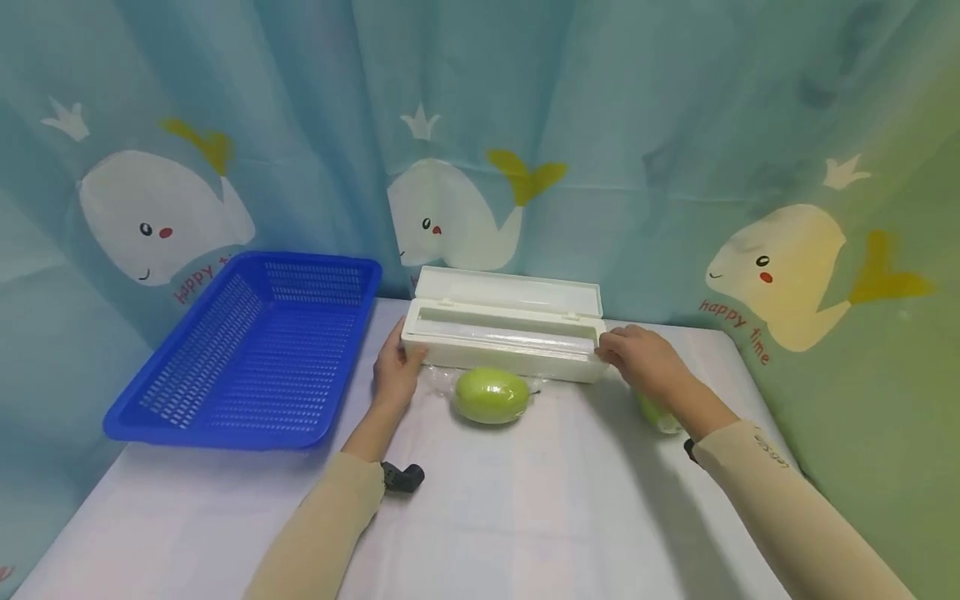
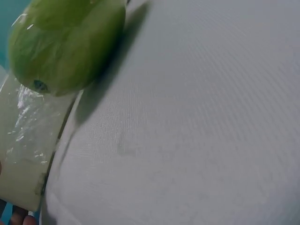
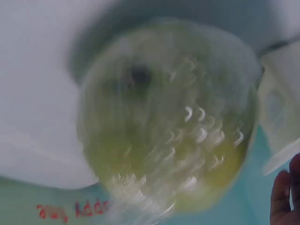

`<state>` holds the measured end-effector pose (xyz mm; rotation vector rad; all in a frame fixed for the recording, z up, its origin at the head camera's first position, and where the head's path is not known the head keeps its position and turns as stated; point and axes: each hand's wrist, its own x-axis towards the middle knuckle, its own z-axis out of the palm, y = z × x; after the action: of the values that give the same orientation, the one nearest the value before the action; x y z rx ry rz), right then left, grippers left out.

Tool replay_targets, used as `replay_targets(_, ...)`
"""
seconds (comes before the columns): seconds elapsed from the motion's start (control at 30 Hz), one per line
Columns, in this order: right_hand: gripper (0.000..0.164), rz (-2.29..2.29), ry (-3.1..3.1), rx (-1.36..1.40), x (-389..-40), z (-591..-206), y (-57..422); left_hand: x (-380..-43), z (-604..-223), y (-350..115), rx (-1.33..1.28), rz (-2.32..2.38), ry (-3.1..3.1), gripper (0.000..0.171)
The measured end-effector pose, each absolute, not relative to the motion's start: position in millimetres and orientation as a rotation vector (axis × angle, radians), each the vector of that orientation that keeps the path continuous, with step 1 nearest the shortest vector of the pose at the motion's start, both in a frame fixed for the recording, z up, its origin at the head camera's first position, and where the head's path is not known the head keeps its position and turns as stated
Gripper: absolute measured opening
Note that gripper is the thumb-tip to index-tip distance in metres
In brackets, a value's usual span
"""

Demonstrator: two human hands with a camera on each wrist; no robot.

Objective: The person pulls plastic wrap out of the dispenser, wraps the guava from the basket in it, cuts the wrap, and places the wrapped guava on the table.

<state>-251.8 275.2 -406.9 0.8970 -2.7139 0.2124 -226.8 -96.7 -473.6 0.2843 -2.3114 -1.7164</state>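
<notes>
A white cling film box (image 1: 510, 360) lies on the table with its hinged lid (image 1: 510, 292) tilted back, showing a roll of film (image 1: 502, 335) inside. My left hand (image 1: 396, 371) grips the box's left end, thumb at the front. At its right end my right hand (image 1: 645, 360) has bent fingers at the front corner; I cannot tell whether they pinch film or the box wall. Just in front of the box sits a green oval fruit (image 1: 491, 396) wrapped in clear film. Another wrapped green fruit (image 3: 168, 117), partly hidden in the head view, lies under my right forearm.
A blue plastic basket (image 1: 217, 437) with slotted sides stands left of the box. Behind the table hangs a blue-green curtain (image 1: 615, 100) with printed whales, close to the box lid. White cloth (image 1: 517, 517) covers the table.
</notes>
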Motion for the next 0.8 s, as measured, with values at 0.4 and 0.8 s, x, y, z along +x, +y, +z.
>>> replay_targets(0.4, 0.040, 0.497, -2.759, 0.607, -231, -418, 262, -214, -465, -109, 0.205, -1.984, -2.358, 0.078)
replay_targets(0.8, 0.024, 0.566, -2.593, 0.554, -228, -434, 275, -201, -466, -112, 0.145, -1.840, -2.405, 0.061)
